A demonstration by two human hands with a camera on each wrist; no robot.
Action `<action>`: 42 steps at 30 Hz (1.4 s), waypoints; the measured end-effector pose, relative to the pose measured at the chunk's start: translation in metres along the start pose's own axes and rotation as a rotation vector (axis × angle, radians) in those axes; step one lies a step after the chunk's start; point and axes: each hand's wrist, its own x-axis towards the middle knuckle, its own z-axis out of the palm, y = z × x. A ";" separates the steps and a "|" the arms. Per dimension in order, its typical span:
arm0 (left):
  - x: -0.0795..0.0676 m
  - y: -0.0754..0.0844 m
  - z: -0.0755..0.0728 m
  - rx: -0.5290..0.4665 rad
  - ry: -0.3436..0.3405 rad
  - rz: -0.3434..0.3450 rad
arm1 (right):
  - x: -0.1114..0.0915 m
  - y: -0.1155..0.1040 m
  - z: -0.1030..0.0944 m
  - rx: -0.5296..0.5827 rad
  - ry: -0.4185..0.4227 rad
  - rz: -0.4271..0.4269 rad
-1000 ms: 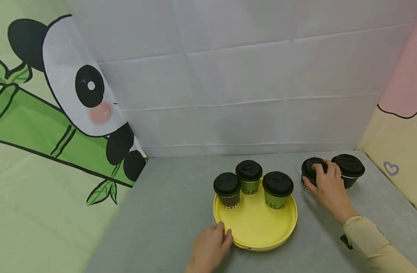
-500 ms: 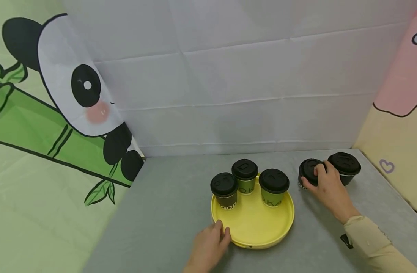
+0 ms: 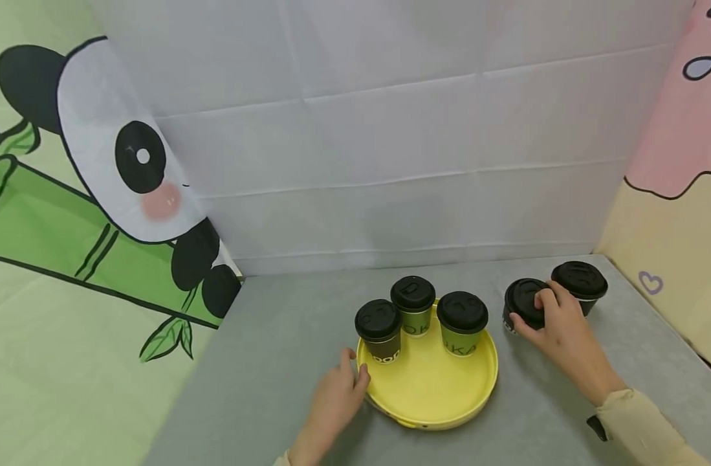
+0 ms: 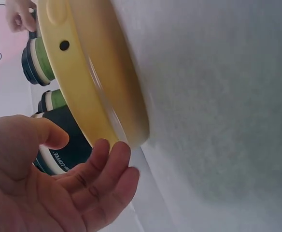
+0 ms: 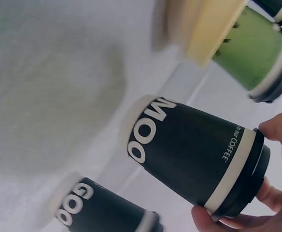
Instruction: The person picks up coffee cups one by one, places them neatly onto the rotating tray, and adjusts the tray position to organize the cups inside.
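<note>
My right hand (image 3: 570,340) grips a dark coffee cup (image 5: 189,154) by its black lid (image 3: 524,301), thumb on one side and fingers on the other. White letters run round the base of that cup in the right wrist view. My left hand (image 3: 334,398) is at the left side of a round yellow tray (image 3: 431,398), fingers loosely bent and palm empty. Its fingertips (image 4: 117,154) overlap the tray's edge in the left wrist view. On the tray stand one dark cup (image 3: 380,336) and two green cups, one behind (image 3: 415,314) and one at the right (image 3: 461,327), all lidded.
Another dark lidded cup (image 3: 579,285) stands behind the held one at the table's back right. A grey table (image 3: 262,375) lies under everything, with a white cloth wall (image 3: 361,142) along its back. Printed cloths hang at the left and right.
My left hand has come off the tray's front-left rim and shifted left and up. The right hand and its cup have moved slightly left and toward me. The head view has shifted a little.
</note>
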 end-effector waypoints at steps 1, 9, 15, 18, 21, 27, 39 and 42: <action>0.001 -0.001 0.000 -0.005 0.000 0.001 | -0.001 -0.003 -0.003 -0.004 0.003 -0.008; 0.011 -0.007 0.002 -0.010 0.021 0.011 | -0.007 -0.029 -0.026 -0.026 0.027 -0.038; 0.017 -0.011 0.004 0.040 0.041 0.022 | -0.015 -0.045 -0.040 -0.030 0.051 -0.090; 0.020 -0.014 0.004 0.035 0.016 0.004 | -0.018 -0.055 -0.043 -0.005 0.059 -0.105; 0.022 -0.016 0.005 0.026 -0.012 -0.017 | -0.022 -0.067 -0.046 0.017 0.061 -0.114; 0.027 -0.018 0.006 0.003 -0.020 -0.019 | -0.025 -0.088 -0.048 0.038 0.067 -0.165; 0.031 -0.023 0.009 -0.003 -0.027 -0.010 | -0.028 -0.116 -0.038 0.004 -0.034 -0.188; 0.031 -0.023 0.010 -0.003 -0.023 -0.002 | -0.029 -0.120 -0.033 0.009 -0.049 -0.198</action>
